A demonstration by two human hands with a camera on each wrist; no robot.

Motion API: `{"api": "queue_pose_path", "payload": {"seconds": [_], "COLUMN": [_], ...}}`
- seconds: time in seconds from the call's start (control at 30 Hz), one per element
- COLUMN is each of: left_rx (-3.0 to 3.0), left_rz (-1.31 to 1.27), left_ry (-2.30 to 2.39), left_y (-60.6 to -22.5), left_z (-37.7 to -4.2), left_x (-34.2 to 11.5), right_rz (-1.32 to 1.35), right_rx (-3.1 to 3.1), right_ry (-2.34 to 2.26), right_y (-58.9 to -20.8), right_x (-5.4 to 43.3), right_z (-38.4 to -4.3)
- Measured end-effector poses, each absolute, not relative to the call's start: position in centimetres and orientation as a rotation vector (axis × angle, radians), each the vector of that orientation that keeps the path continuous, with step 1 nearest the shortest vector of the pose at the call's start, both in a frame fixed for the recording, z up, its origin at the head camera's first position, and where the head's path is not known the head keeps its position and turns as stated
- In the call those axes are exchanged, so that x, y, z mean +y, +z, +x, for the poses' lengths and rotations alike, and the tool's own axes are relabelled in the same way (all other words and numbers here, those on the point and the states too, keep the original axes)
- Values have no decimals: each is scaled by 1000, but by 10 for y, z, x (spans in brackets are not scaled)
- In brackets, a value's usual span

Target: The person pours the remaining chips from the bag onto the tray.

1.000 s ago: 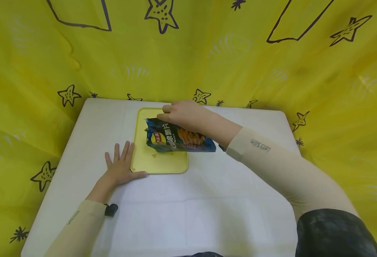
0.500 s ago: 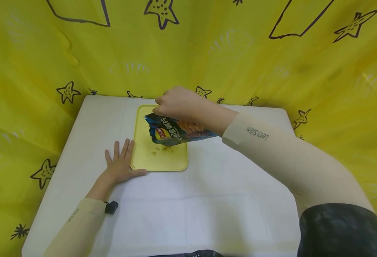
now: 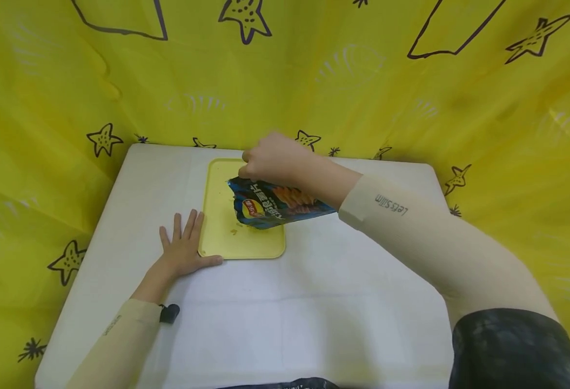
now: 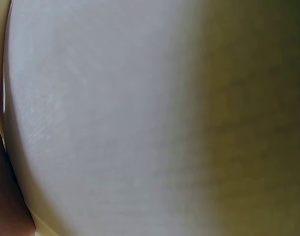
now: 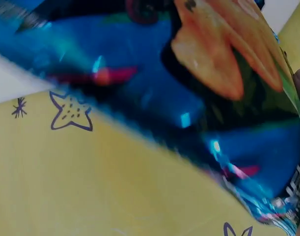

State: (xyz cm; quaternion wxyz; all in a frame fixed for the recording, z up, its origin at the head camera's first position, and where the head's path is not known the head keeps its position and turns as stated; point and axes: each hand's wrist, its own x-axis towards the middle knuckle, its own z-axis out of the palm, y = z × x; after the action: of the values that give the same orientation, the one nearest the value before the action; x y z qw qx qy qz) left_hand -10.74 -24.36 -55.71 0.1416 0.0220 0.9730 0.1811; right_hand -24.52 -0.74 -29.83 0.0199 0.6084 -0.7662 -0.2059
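with our right hand (image 3: 276,158) we grip the blue chip bag (image 3: 287,206), one end over the yellow tray (image 3: 216,244); our left hand (image 3: 182,253), fingers spread apart, rests on the worktop (image 3: 246,329) at the tray's corner.

A glossy dark-blue snack bag (image 3: 270,208), printed with ridged orange chips, slants above a yellow, round-cornered tray (image 3: 219,219), its jagged end toward the tabletop's (image 3: 343,313) left edge. The tray lies flat near the far edge, bearing small broken bits (image 3: 233,232).
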Motion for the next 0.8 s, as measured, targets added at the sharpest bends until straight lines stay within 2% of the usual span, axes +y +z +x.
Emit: {"api": "queue_pose_path", "payload": {"seconds": [0.8], "left_rx": [2793], "left_rz": [72], "left_ry": [510], "left_y": [-557], "left_z": [-110], "left_x": [-245], "right_rz": [1876], "right_rx": [-2302], "right_ry": [-692], "right_y": [-307], "right_x": [-25], "right_z": [-242]}}
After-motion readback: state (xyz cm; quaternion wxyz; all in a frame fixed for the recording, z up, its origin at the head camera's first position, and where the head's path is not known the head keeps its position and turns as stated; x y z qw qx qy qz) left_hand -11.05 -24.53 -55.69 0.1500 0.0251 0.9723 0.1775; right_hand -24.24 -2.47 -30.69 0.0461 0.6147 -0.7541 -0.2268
